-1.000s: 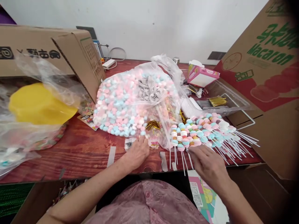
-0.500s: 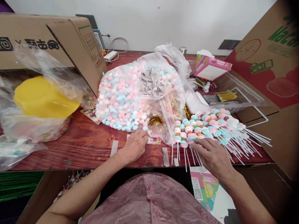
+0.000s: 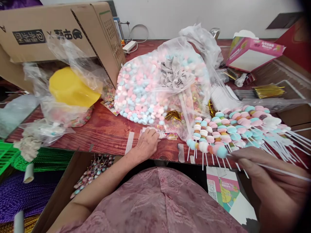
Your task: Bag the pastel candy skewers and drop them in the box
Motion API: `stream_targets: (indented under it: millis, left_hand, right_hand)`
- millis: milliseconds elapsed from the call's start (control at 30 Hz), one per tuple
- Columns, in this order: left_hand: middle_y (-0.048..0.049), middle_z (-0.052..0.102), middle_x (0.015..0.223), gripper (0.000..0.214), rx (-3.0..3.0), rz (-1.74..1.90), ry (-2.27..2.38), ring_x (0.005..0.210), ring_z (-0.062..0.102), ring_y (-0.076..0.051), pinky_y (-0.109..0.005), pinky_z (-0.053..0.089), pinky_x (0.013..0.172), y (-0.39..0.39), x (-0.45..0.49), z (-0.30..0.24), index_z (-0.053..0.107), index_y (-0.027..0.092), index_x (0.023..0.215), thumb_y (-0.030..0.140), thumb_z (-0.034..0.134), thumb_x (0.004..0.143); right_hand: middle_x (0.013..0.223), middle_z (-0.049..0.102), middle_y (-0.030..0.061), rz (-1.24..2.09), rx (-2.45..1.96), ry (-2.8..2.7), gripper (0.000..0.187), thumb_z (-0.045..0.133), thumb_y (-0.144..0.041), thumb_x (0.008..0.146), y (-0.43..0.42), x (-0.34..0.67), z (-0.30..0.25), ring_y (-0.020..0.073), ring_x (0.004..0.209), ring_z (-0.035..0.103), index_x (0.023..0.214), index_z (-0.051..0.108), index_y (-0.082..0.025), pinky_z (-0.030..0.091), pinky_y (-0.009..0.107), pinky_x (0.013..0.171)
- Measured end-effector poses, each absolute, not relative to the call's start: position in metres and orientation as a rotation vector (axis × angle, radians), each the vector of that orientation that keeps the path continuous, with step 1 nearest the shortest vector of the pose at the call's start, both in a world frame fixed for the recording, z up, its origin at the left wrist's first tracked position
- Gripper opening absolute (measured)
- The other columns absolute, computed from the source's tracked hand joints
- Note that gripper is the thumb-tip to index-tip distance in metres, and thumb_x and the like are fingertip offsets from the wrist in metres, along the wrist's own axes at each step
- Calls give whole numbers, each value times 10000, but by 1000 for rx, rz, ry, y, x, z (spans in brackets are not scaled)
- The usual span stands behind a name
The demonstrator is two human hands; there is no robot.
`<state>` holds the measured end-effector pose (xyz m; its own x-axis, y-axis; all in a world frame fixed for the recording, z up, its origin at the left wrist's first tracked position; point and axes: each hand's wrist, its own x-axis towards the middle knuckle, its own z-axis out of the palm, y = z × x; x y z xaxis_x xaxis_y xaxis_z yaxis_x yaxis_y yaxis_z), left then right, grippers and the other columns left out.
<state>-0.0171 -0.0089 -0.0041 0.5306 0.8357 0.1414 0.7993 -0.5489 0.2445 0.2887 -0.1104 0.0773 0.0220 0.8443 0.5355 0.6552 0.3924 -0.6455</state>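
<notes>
A candy skewer (image 3: pixel 204 148) of pastel marshmallow pieces on a long white stick is pinched in my right hand (image 3: pixel 274 181). It lies slanted over the near edge of a pile of similar candy skewers (image 3: pixel 233 124), their white sticks pointing towards me. My left hand (image 3: pixel 148 142) rests at the table's front, fingers curled together on a small printed plastic bag (image 3: pixel 167 134). Its fingertips are partly hidden. Behind them sits a large clear bag of pink, blue and white marshmallows (image 3: pixel 138 94), with a grey cloth-like bunch (image 3: pixel 173 74) on top.
A cardboard box (image 3: pixel 97 38) and a yellow plastic piece (image 3: pixel 73 87) in clear film stand left. A pink carton (image 3: pixel 255 51) and gold twist ties (image 3: pixel 268 91) lie back right. Below the table edge, a box holds several wrapped candies (image 3: pixel 93 174).
My right hand has lifted a candy skewer from the pile and moved right with it. The view has turned left; my left hand stays by the printed plastic bag.
</notes>
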Motion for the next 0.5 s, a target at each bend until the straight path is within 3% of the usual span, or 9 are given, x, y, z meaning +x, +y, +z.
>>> stream_targets:
  millis: [167,333,500]
  left_hand:
    - [-128,623,981,248,2608,200,1462,962,530,-252,-375,466,793,-7,-13,3,650,141,854,14,438,841]
    - [-59,576,739,224,2376,584,1345,778,533,-184,-310,425,713,2,-17,-5,586,155,653,77,496,842]
    - [-2,541,665,211,2154,842,1259,677,508,-136,-261,372,636,2,-22,-13,553,157,615,127,630,808]
  right_hand:
    - [844,732,18,518,-1254,-1851,171,662,-173,858,-93,256,67,193,735,681,966,727,-289,535,329,633]
    - [843,743,25,515,-1255,-1942,97,629,-190,893,-78,242,63,168,751,687,895,715,-234,530,302,669]
    - [830,764,36,500,-1256,-2026,186,574,-223,928,-69,232,60,178,739,717,823,727,-218,546,294,655]
